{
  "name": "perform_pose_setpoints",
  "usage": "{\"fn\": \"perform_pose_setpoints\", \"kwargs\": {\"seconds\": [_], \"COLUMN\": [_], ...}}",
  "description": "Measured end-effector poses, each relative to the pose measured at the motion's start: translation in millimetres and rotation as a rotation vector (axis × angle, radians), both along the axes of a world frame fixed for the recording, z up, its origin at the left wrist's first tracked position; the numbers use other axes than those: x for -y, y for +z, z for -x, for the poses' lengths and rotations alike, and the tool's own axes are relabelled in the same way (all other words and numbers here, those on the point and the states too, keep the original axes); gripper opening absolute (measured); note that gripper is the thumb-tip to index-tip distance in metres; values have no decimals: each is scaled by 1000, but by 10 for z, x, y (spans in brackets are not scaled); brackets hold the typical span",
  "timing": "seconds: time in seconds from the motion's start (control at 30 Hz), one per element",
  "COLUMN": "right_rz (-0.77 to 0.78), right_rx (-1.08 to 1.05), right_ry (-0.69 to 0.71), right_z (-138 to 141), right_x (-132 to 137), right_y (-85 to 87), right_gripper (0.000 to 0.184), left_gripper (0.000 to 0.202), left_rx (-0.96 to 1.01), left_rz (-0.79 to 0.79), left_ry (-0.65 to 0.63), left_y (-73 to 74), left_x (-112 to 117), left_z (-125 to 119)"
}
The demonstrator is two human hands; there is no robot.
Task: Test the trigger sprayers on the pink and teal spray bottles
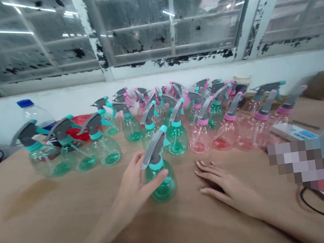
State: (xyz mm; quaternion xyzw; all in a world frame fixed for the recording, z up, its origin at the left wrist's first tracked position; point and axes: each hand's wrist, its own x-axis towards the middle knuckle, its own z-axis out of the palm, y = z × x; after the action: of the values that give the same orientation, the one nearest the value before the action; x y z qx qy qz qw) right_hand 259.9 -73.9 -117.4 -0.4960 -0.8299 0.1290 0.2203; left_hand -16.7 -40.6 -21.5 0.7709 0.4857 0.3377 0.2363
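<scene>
My left hand is wrapped around a green spray bottle with a grey trigger and teal collar, standing upright on the brown table in front of me. My right hand lies flat on the table just right of that bottle, fingers stretched out and holding nothing. Behind them stand several more spray bottles: green ones to the left and middle, pink ones to the right.
A clear water bottle with a blue cap and a red object sit at the back left. A white power strip and a black cable lie at the right. A white wall and windows run behind.
</scene>
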Motion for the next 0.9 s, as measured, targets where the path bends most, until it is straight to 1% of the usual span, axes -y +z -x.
{"fn": "perform_pose_setpoints", "kwargs": {"seconds": [0.1, 0.23, 0.3, 0.37, 0.47, 0.57, 0.67, 0.73, 0.9], "right_rz": [10, 1, -23, -48, -67, -60, -38, -36, -89], "right_rx": [15, 60, 84, 119, 166, 183, 171, 133, 33], "right_ry": [-1, -18, -33, -43, -62, -78, -14, 24, 29], "right_z": [2, 11, 18, 26, 41, 84, 187, 290, 588], "right_x": [3, 13, 17, 16, 0, -39, -92, -143, -373], "right_y": [-12, -42, -64, -78, -54, 50, 228, 362, 641], "right_gripper": [49, 48, 47, 46, 45, 41, 33, 32, 32], "left_gripper": [42, 41, 42, 42, 45, 48, 46, 46, 46], "left_rx": [-23, -122, -171, -211, -293, -348, -349, -351, -345], "left_rz": [24, -12, -43, -77, -113, -110, -120, -137, -145], "left_ry": [73, 265, 332, 356, 348, 301, 252, 252, 278], "left_y": [-3, 34, 56, 72, 92, 125, 158, 169, 176], "left_x": [19, 12, -17, -60, -137, -212, -267, -287, -295], "left_z": [227, 507, 609, 681, 737, 739, 710, 687, 651]}}
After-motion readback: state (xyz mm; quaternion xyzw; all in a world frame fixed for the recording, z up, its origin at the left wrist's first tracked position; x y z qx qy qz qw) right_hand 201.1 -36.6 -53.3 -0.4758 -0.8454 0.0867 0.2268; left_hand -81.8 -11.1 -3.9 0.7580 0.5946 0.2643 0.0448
